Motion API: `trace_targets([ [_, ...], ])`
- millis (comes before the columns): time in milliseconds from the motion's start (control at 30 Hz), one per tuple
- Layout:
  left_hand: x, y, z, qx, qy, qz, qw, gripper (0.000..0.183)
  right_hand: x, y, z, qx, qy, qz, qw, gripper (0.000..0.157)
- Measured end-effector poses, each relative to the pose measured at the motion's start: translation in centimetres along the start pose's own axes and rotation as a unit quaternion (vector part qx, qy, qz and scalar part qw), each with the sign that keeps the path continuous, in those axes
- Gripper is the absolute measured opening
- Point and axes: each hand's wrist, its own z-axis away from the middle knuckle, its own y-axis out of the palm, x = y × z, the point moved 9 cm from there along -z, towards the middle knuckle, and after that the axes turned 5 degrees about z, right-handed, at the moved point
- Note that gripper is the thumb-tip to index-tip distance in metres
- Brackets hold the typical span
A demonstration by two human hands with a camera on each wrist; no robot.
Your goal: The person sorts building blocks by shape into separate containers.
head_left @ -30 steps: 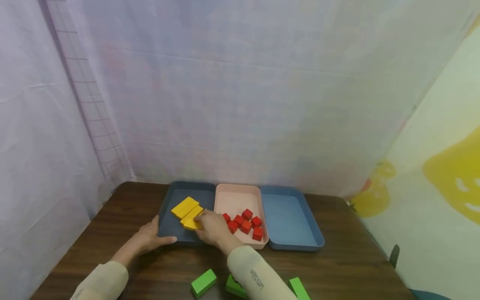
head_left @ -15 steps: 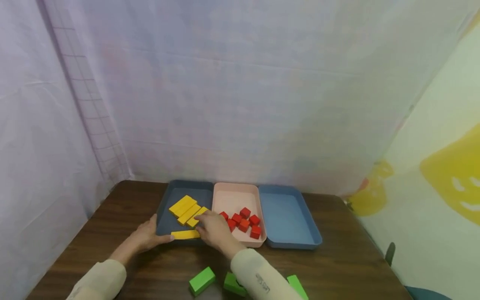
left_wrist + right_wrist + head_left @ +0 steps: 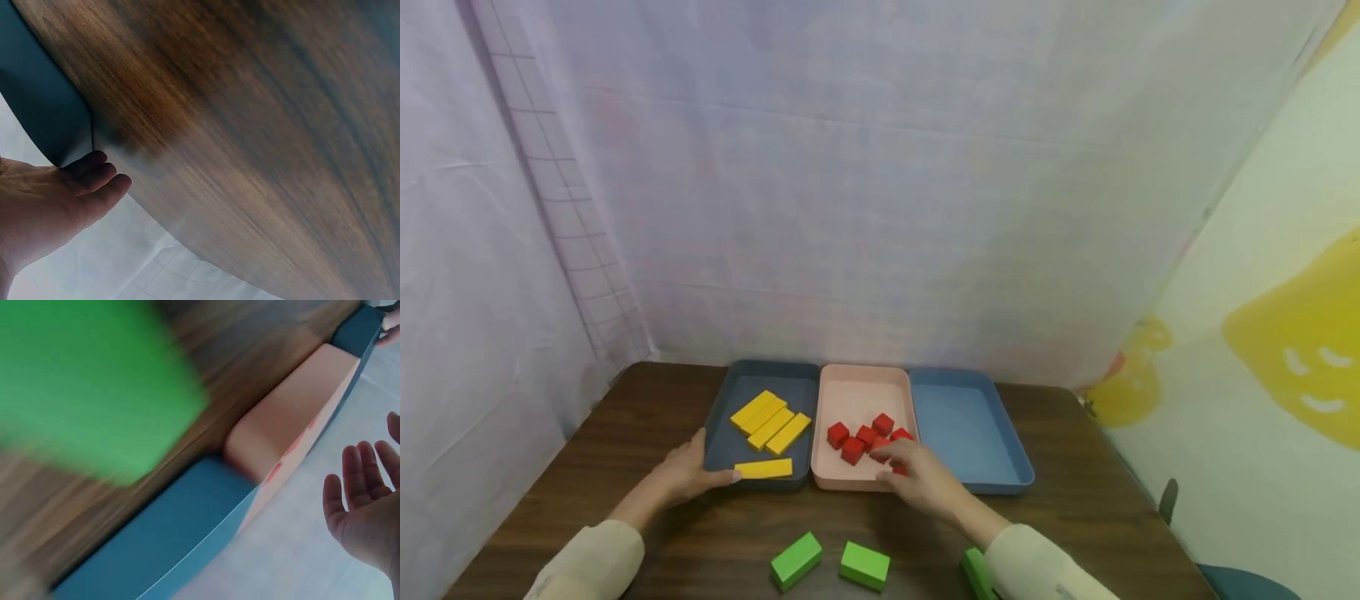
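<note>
My left hand [image 3: 685, 471] rests at the front left corner of a dark blue tray [image 3: 775, 379], fingers along its outer side and thumb by the front rim. In the left wrist view its fingertips touch the tray corner [image 3: 69, 134]. Several yellow blocks lie in that tray: a slanted row [image 3: 788, 433] and one block [image 3: 763, 468] alone along the front. My right hand [image 3: 925, 483] hovers over the front right of a pink tray [image 3: 857, 383], fingers loosely spread and holding nothing. It partly hides the red cubes [image 3: 853, 451] in there.
A lighter blue tray [image 3: 970, 433] with nothing in it stands against the pink one's right side. In front on the wooden table lie green blocks [image 3: 796, 562]; one block [image 3: 976, 573] is partly behind my right sleeve. A white curtain [image 3: 850, 208] hangs behind the trays.
My right hand has let go of a yellow block at the front of the dark blue tray and moved right, over the pink tray. My left hand stays at the tray corner.
</note>
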Motion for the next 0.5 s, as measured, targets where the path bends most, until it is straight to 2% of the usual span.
trace_targets([
  [167, -0.1, 0.2, -0.1, 0.004, -0.003, 0.004, 1.0, 0.114, -3.6, -2.0, 4.5, 0.02, 0.021, -0.026, 0.999, 0.035],
  [300, 0.1, 0.2, -0.1, 0.004, -0.005, 0.004, 1.0, 0.114, -5.7, -3.7, 7.6, -0.018, -0.012, -0.033, 0.999, 0.038],
  [367, 0.1, 0.1, -0.1, 0.004, -0.001, 0.003, 1.0, 0.114, -6.4, -4.4, 9.0, -0.04, -0.014, -0.027, 0.999, 0.039],
  [433, 0.2, 0.1, -0.2, 0.004, 0.0, 0.002, 1.0, 0.114, -7.0, -4.7, 10.4, -0.056, 0.004, -0.004, 0.998, 0.038],
  [500, 0.1, 0.0, -0.2, 0.006, 0.002, 0.002, 1.0, 0.115, -7.4, -4.3, 11.6, -0.053, 0.035, 0.01, 0.998, 0.041],
])
